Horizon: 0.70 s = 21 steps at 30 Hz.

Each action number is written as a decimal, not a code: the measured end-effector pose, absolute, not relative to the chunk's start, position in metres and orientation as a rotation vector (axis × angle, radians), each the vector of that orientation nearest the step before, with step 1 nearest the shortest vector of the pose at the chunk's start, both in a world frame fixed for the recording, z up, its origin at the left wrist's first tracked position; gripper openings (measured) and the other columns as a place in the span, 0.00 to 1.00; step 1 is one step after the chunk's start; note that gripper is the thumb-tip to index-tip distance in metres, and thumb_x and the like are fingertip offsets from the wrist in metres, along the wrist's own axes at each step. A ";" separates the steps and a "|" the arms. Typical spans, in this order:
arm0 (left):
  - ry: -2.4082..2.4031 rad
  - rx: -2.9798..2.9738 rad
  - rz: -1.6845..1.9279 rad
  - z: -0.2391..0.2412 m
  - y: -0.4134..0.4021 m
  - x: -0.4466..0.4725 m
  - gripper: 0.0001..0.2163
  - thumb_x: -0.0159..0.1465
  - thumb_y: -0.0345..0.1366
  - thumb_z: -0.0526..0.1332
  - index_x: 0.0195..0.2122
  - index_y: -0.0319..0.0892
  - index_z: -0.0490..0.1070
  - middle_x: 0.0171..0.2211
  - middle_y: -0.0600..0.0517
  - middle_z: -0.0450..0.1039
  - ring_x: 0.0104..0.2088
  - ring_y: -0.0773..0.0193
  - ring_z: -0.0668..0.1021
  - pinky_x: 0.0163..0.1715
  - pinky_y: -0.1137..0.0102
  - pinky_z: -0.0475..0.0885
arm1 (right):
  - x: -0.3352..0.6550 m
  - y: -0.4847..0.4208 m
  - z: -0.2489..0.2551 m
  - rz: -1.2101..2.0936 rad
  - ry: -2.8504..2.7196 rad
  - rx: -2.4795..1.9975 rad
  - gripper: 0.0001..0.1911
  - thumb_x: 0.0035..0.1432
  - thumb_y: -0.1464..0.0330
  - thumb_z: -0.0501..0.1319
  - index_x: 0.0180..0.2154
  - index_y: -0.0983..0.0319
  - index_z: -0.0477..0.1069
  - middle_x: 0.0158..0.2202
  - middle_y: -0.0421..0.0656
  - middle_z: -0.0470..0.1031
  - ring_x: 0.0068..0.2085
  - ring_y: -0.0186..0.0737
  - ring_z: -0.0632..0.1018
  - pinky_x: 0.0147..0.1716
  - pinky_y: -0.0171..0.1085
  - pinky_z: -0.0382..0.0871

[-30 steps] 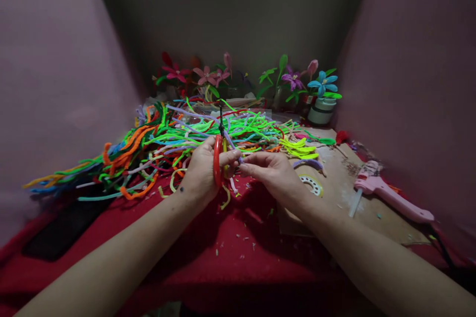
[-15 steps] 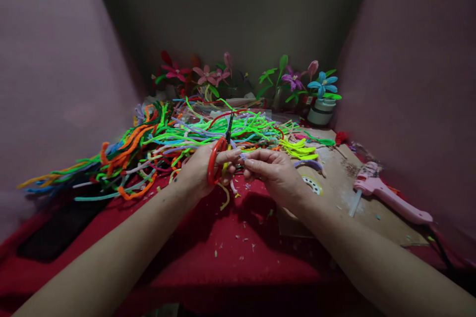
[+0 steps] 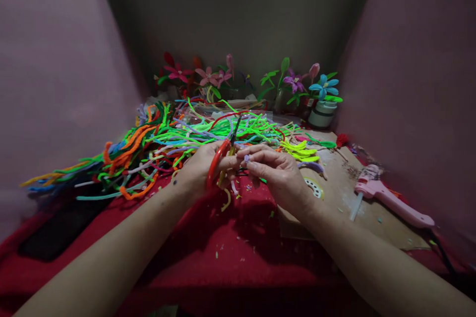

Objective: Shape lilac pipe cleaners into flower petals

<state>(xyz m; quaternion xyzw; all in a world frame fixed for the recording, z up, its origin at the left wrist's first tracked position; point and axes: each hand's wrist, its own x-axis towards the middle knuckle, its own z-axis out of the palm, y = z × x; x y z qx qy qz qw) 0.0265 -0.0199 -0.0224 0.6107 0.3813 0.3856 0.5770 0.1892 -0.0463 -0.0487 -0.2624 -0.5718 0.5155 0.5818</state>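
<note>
Nearest lies a red cloth (image 3: 223, 267), flecked with trimmings, with a dark flat object (image 3: 55, 233) near its left edge. Above the cloth, the person's left hand (image 3: 204, 166) carries red-handled scissors (image 3: 215, 164), blades pointing far, apparently worn on the hand so the fingertips remain usable. The right hand (image 3: 277, 171) pinches a purple fuzzy piece (image 3: 246, 158) between thumb and finger, right beside the left fingertips; whether those grip it too cannot be told. Meeting tip to tip probably allows fine control of something so small.

The piece looks pale, soft and bunched; fingers hide much of its shape.

To the right, a pink glue gun (image 3: 394, 203) rests on cardboard (image 3: 372, 220), perhaps to protect the cloth. Farther, beyond the hands, fuzzy stems (image 3: 223, 129) heap up, presumably within reach for use. Farthest stand fuzzy flowers (image 3: 323, 87), seemingly set back out of the way.
</note>
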 end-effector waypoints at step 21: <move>1.424 2.851 0.535 -0.044 -0.039 -0.007 0.23 0.61 0.27 0.47 0.58 0.39 0.57 0.54 0.41 0.67 0.50 0.54 0.73 0.46 0.60 0.70 | 0.194 -0.031 -0.052 0.945 -1.139 -0.825 0.04 0.43 0.68 0.66 0.25 0.61 0.74 0.32 0.40 0.69 0.24 0.28 0.67 0.21 0.33 0.60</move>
